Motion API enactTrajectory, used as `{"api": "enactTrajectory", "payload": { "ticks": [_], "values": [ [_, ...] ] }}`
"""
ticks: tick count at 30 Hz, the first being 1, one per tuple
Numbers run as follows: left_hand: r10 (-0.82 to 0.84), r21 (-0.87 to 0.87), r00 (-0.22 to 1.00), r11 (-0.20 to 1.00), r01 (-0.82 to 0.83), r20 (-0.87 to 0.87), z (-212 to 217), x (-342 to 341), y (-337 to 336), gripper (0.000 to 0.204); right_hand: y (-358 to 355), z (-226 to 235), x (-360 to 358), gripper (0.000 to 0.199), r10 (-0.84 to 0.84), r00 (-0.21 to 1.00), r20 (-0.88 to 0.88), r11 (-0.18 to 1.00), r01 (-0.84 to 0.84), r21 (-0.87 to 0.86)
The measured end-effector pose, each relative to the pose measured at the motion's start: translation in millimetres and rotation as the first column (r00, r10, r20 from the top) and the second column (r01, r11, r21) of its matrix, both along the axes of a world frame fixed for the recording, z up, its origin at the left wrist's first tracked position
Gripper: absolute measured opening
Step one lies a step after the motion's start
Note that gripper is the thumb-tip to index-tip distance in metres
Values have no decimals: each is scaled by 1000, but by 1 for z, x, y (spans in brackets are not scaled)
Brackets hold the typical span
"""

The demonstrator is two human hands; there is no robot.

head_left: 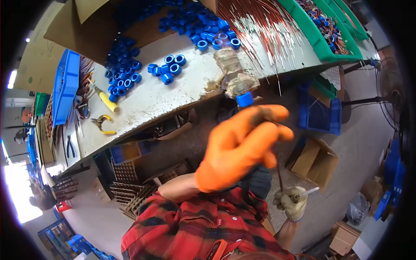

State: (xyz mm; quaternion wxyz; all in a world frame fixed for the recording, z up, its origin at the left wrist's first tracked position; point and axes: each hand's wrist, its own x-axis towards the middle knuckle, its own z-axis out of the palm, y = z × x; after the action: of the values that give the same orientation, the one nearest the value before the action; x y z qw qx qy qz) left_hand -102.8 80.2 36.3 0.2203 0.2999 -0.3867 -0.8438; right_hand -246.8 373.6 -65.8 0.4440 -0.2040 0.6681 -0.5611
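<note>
My left hand (240, 149), in an orange glove, is raised in front of the bench edge, slightly blurred. Its fingers are apart and loosely bent, with dark smudges on the glove. Just beyond it, a blue ring-shaped nut (245, 99) sits at the end of a crusted, clamp-like fixture (234, 71) on the bench edge. Lower right, my right hand (292, 203), in a cream glove, is closed on a thin brown wire (281, 177). The wire runs up toward the left fingertips, where its upper end is hidden. A white stick (310, 190) juts from the right hand.
Blue nuts (167, 69) lie on the white bench, more spilling from a cardboard box (82, 37). Red-brown wires with pale ends (273, 39) and a green bin (323, 50) are at right. Yellow-handled pliers (103, 124) lie left. An open carton (314, 162) stands on the floor.
</note>
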Motion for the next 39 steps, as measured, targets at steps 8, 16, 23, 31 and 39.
{"api": "enactTrajectory", "payload": {
  "ticks": [8,16,23,31,39],
  "values": [
    [223,-82,975,972,-222,1,-23,61,-28,41,-50,17,-26,26,437,899,-11,842,-405,357],
    [83,115,995,990,-77,-51,-90,54,17,39,-156,43,24,8,388,794,-468,916,-279,287],
    [-21,213,1000,977,23,-11,-136,69,10,39,-182,16,52,30,277,961,-6,843,-240,481],
    [123,124,988,983,-134,93,-130,66,-57,40,-243,0,64,24,210,977,-20,901,-186,392],
    [162,-93,987,983,-160,10,-88,73,-32,43,-203,29,57,14,191,947,-258,981,-175,86]
  ]
}}
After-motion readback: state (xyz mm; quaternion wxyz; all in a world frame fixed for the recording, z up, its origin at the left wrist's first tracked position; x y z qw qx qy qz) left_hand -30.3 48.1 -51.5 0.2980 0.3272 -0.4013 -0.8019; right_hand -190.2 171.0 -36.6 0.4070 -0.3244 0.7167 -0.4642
